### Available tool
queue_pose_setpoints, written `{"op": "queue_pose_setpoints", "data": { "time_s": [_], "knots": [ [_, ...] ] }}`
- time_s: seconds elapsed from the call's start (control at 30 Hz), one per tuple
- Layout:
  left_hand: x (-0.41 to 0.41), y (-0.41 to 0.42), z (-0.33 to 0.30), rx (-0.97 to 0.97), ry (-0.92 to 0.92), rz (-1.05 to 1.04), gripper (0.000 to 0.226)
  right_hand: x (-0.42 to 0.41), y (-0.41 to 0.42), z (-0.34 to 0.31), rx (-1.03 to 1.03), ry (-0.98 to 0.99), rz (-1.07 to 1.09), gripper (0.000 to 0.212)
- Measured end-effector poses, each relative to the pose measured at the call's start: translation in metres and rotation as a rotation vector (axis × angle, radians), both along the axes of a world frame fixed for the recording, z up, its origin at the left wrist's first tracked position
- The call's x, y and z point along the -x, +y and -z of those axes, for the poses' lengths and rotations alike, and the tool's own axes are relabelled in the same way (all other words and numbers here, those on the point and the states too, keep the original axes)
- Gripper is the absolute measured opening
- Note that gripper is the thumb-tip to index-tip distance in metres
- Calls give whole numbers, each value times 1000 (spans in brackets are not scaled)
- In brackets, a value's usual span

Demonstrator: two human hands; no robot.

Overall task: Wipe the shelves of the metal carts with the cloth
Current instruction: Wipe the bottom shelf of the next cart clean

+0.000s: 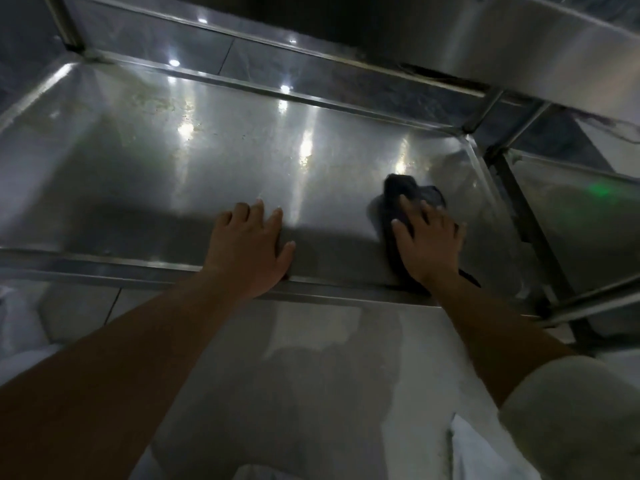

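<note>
A steel cart shelf point(173, 161) fills the upper half of the head view, shiny with light reflections and speckled with dirt toward its far left. A dark cloth point(398, 195) lies on the shelf's right part, reaching over the near rim. My right hand point(429, 244) presses flat on the cloth with fingers spread and straight. My left hand point(252, 247) rests flat on the shelf by the near rim, fingers straight, holding nothing.
An upper shelf point(519, 39) overhangs at top right. A second cart's shelf point(571, 220) adjoins on the right, past upright posts point(526, 216). Pale tiled floor point(294, 375) lies below the near rim.
</note>
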State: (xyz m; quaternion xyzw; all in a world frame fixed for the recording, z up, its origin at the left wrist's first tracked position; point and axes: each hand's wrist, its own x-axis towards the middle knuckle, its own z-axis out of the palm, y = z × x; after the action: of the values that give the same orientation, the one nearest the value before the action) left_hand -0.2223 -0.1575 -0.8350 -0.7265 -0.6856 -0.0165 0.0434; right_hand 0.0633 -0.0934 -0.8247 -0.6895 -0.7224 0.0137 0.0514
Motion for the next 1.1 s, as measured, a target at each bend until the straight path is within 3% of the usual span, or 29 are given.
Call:
{"op": "queue_pose_setpoints", "data": {
  "time_s": [0.13,0.37,0.53,0.67,0.77,0.9,0.97,1.1],
  "knots": [
    [1,-3,3,-52,-99,-13,71,-59,5,3,85,97,289,59],
    [-1,0,6,-57,-147,-35,80,-65,55,-4,149,225,482,58],
    [-2,4,5,-66,-153,-43,77,-21,107,-9,153,240,416,56],
    [-3,5,3,-55,-147,-61,76,56,136,-4,229,140,76,53],
    [-4,7,0,-23,-116,-61,73,109,129,-4,211,232,-129,57],
    [-5,9,-1,11,-60,-54,74,96,104,-3,149,176,-272,55],
    [-4,9,-1,10,-51,-53,74,65,90,0,106,145,-240,56],
    [-6,10,-5,35,-55,-38,70,0,55,5,80,191,56,57]
  ]
}}
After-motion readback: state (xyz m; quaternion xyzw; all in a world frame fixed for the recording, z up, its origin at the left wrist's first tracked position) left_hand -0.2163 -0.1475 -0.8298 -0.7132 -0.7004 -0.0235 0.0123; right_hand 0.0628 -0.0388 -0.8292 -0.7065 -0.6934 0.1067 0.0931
